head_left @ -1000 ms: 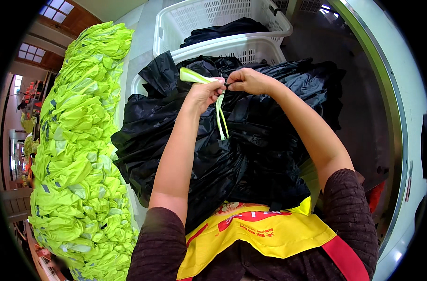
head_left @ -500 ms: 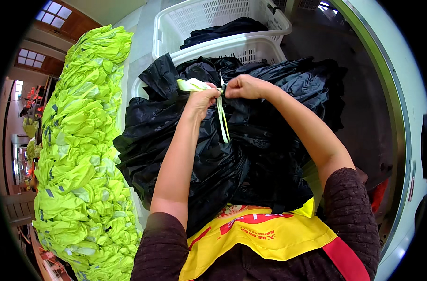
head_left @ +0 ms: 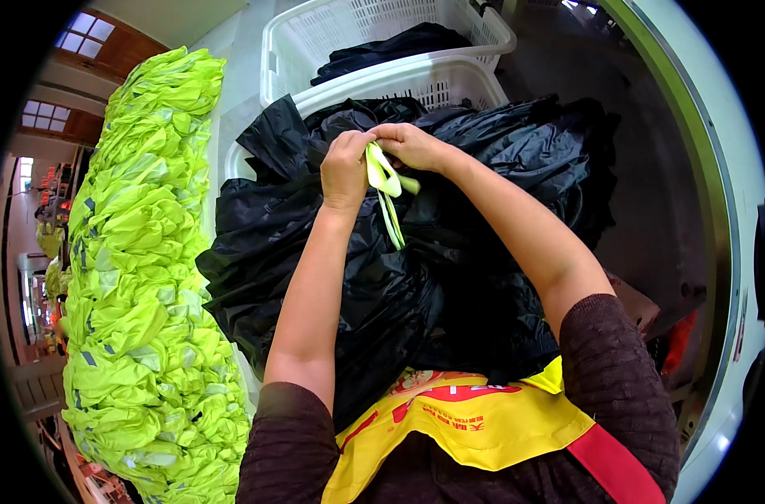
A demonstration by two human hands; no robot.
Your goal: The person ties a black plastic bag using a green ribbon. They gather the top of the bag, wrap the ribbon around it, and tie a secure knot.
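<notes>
Neon-yellow strap (head_left: 387,189) pinched between left hand (head_left: 345,168) & right hand (head_left: 412,144), both closed on it atop black fabric bundle (head_left: 399,277) by white basket (head_left: 433,80); looks light, limp, prob best gripped near ends

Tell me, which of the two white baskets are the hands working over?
The nearer white basket, heaped with black fabric under both hands. The farther basket sits behind it, beyond the hands' reach.
</notes>
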